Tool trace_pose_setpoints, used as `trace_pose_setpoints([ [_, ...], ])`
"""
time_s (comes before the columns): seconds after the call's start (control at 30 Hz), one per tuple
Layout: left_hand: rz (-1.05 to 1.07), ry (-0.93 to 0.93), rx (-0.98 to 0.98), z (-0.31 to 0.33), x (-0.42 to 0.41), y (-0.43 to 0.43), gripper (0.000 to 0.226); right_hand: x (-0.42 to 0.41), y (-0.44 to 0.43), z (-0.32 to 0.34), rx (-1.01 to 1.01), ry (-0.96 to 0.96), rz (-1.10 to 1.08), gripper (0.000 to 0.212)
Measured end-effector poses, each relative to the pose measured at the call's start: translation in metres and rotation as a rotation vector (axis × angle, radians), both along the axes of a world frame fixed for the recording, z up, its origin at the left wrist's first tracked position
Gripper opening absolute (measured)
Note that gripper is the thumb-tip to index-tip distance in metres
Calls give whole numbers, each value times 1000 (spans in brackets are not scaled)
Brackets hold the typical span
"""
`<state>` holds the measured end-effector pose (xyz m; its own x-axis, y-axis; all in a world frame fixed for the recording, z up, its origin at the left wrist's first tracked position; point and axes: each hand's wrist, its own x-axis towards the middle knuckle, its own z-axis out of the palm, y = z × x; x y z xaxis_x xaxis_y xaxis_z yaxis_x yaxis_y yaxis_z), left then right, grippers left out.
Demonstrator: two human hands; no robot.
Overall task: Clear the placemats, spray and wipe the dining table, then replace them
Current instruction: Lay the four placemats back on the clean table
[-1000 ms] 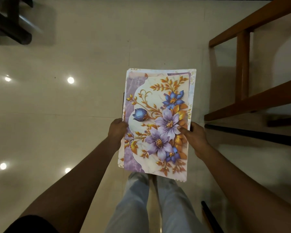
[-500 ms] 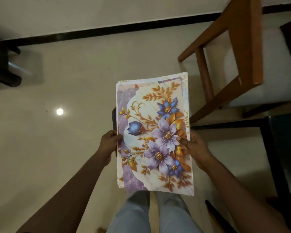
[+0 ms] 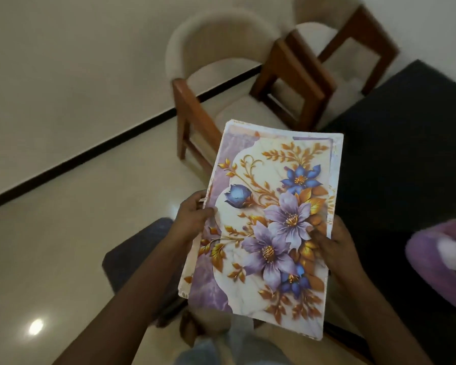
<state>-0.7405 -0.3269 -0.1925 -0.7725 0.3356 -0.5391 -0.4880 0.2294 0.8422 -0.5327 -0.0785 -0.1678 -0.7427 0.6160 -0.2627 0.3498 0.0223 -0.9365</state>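
I hold a stack of floral placemats (image 3: 269,206), white and purple with blue and lilac flowers and gold leaves, flat in front of me above the floor. My left hand (image 3: 192,217) grips the stack's left edge, thumb on top. My right hand (image 3: 329,238) grips the right edge, thumb pressed on the print. The dark dining table (image 3: 406,143) lies to the right, behind and under the stack's far corner. A purple fluffy cloth (image 3: 437,262) rests on the table at the right edge of view.
Two wooden chairs with cream cushions, one (image 3: 211,83) behind the stack and another (image 3: 334,59) further right, stand at the table's far side. Glossy cream floor (image 3: 63,233) spreads to the left, with a black strip along the wall. A dark chair seat (image 3: 140,248) sits under my left arm.
My view has swung right and up: the chairs and dark table have come into sight, and the purple cloth appeared. Both hands keep the same grip on the placemats.
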Motion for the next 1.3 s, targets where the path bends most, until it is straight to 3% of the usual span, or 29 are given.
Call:
trace_pose_setpoints([
  [0.2, -111, 127, 24, 54, 3, 123, 41, 38, 89, -2, -19, 29, -164, 54],
  [0.4, -219, 201, -69, 63, 0, 219, 37, 59, 129, 19, -100, 126, -202, 28],
  [0.7, -370, 267, -241, 29, -27, 333, 33, 51, 192, -16, -184, 62, -450, 34],
  [1.1, -555, 249, -410, -31, -72, 415, 34, 15, 244, -60, -320, -178, -632, 20],
  [1.2, -566, 292, -482, -38, -74, 417, 28, 17, 244, -83, -371, -205, -678, 45],
  [1.3, -556, 355, -577, -40, -73, 418, 39, 18, 242, -81, -374, -221, -719, 41],
])
